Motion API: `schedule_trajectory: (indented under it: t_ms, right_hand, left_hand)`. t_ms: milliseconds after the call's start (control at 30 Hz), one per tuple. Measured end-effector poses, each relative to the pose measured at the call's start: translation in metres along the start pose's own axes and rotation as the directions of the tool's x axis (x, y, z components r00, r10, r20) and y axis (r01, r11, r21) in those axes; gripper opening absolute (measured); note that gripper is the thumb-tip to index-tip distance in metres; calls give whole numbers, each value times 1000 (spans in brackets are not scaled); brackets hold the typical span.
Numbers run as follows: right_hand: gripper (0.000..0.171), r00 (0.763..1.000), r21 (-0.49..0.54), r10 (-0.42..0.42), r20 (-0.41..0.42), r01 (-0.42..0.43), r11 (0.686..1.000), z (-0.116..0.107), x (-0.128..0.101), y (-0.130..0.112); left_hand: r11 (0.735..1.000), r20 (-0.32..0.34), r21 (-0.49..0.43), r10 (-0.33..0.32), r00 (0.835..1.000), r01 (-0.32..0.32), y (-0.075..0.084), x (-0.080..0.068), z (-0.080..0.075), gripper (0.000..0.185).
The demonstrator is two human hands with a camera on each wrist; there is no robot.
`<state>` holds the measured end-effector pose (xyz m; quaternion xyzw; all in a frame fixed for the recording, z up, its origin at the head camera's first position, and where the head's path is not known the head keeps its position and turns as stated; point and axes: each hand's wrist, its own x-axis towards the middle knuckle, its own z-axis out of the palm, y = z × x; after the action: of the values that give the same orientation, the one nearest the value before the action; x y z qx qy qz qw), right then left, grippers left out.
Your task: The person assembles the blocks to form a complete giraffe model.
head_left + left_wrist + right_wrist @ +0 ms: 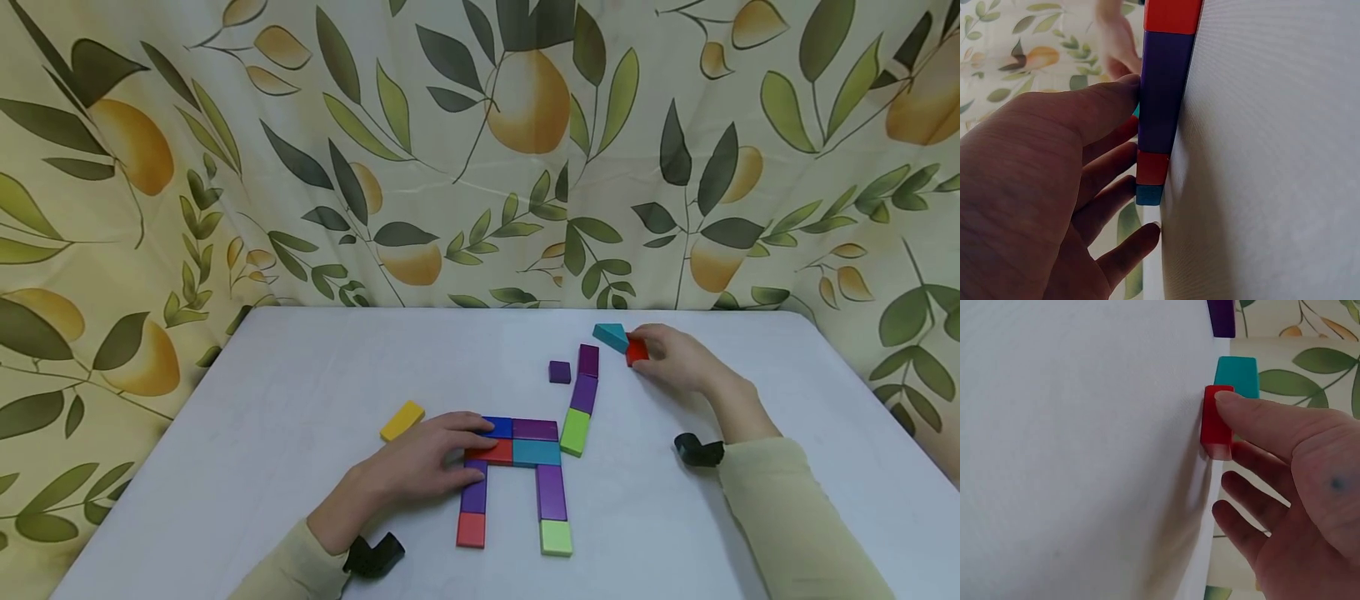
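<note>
My right hand pinches a red block between thumb and fingers at the far right of the table. The red block sits beside a teal wedge-shaped block. My left hand rests with fairly straight fingers on the left end of a flat block figure. Its fingertips touch a blue block, a red block and a purple leg block. A purple block and a teal block complete the figure's body. From its right corner, a green block and two purple blocks run upward.
A small purple cube lies left of the upper column. A yellow block lies just beyond my left hand. The legs end in a red block and a green block. A patterned curtain hangs behind the white table.
</note>
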<state>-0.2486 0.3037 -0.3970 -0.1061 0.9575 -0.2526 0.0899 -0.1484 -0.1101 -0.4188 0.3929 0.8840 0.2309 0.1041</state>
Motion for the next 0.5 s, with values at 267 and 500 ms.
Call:
schedule_trajectory:
  t_ms: [267,500]
  right_hand:
    - [56,1000,-21,13,-15,-13,1000,-9,-12,1]
    - [56,994,-27,-67,-84,65,998,-22,-16,-9]
  left_hand:
    - [1000,-3,13,2,1000,-2,1,1,0,43]
    - [1000,2,10,-5,1000,5,1,1,0,43]
